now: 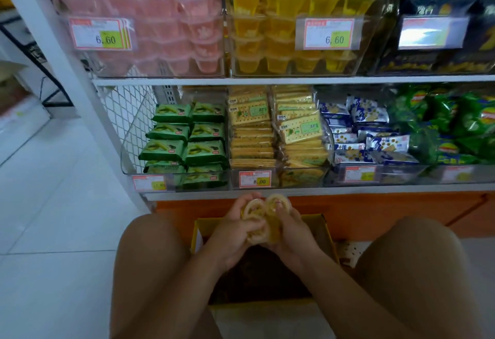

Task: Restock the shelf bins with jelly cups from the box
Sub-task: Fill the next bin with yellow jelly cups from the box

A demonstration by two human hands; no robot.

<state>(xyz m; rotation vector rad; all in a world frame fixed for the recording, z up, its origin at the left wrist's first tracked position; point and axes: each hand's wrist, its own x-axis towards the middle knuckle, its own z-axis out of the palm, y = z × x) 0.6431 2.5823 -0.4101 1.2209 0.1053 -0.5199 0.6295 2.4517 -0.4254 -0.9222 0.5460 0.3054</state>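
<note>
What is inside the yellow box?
The box shows only a dark interior. The left hand and right hand, holding jelly cups, cover much of it; contents cannot be told.

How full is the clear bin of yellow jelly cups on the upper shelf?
Mostly full: jelly cups fill the bin in several stacked layers; its top is out of view.

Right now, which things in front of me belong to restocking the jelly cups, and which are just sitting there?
Job: left hand and right hand, both gripping small yellow plastic jelly cups; open yellow cardboard box; clear plastic bin of yellow cups.
Lying about: green snack packets; yellow cracker packs; blue-and-white packets; green crisp bags.
</note>
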